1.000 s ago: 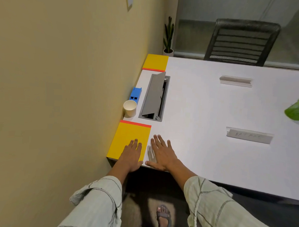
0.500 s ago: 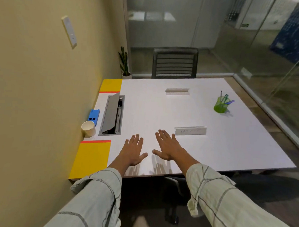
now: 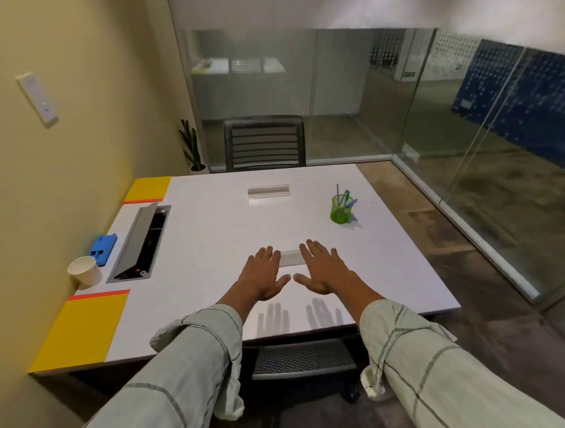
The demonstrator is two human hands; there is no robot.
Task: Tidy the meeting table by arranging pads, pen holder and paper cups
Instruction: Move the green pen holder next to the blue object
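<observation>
Pen holder (image 3: 340, 209), a translucent green cup, stands upright on the white meeting table (image 3: 215, 243) toward its far right part, well apart from both hands; several pens (image 3: 346, 197) stand in it, leaning out above the rim, one with a blue-purple end. A paper cup (image 3: 85, 271) sits upright near the table's left edge by the wall, its opening facing up; what is inside cannot be told. Just beyond it lies a small blue block (image 3: 103, 248), beside the open cable box (image 3: 141, 240) sunk into the tabletop, whose grey lid is tilted up over a dark interior with a small red light. One yellow pad (image 3: 78, 328) with an orange-red strip along its far edge lies flat at the near left corner; a second yellow pad (image 3: 148, 188) lies at the far left corner. The left hand (image 3: 262, 276) and right hand (image 3: 322, 269) hover side by side over the table's middle, palms down, fingers spread, grasping nothing. Between their fingertips a clear name-card stand (image 3: 292, 258) shows, partly hidden; another name-card stand (image 3: 269, 191) sits farther back, near a black chair (image 3: 265, 142).
</observation>
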